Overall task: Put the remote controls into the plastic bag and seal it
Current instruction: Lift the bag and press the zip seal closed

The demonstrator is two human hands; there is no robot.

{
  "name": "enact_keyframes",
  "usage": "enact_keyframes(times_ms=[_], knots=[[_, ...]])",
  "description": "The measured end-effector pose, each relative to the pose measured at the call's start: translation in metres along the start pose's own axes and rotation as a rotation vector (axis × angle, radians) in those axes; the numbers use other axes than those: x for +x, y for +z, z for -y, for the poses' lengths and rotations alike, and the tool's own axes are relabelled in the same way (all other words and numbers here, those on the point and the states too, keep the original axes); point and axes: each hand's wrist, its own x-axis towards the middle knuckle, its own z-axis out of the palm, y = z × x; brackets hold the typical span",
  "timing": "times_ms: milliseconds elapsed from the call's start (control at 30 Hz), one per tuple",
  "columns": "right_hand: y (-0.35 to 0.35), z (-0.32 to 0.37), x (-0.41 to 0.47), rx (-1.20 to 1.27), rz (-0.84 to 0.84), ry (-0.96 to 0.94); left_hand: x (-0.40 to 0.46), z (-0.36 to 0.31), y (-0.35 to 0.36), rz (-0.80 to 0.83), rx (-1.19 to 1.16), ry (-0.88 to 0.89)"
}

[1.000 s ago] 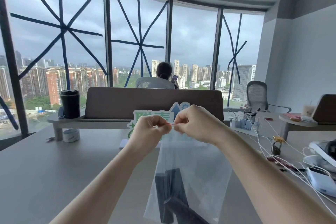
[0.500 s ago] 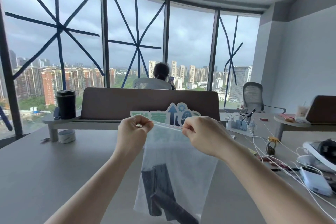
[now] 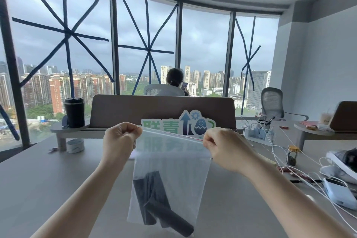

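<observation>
A clear plastic bag (image 3: 183, 172) hangs above the grey desk, held up by its top edge. Dark remote controls (image 3: 154, 199) lie slanted inside at the bottom of the bag. My left hand (image 3: 119, 139) pinches the left end of the zip strip. My right hand (image 3: 226, 147) pinches the strip at its right end. The strip runs taut between both hands, sloping down to the right, with a thin red line along it.
A green and blue sign (image 3: 179, 125) stands behind the bag. Far left are a black tumbler (image 3: 74, 112) and a tape roll (image 3: 75, 146). White cables (image 3: 280, 152), a small jar (image 3: 292, 155) and a pale blue device (image 3: 340, 195) crowd the desk's right side. A person sits beyond the divider.
My hands, close together at the middle of the strip a second ago, have slid apart to its two ends. The bag top is now stretched wide.
</observation>
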Motion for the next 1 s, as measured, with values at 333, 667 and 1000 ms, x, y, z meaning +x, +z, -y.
enact_keyframes(times_ms=[333,667,1000], knots=[[-0.003,0.023,0.010,-0.006,-0.036,-0.031,0.013,-0.003,-0.027,-0.015,-0.032,0.020],[0.055,0.057,0.082,0.158,-0.113,-0.050,0.056,0.033,-0.079,-0.025,0.009,-0.104],[0.142,0.147,0.229,0.535,-0.123,-0.033,0.187,0.074,-0.154,-0.237,-0.081,-0.152]])
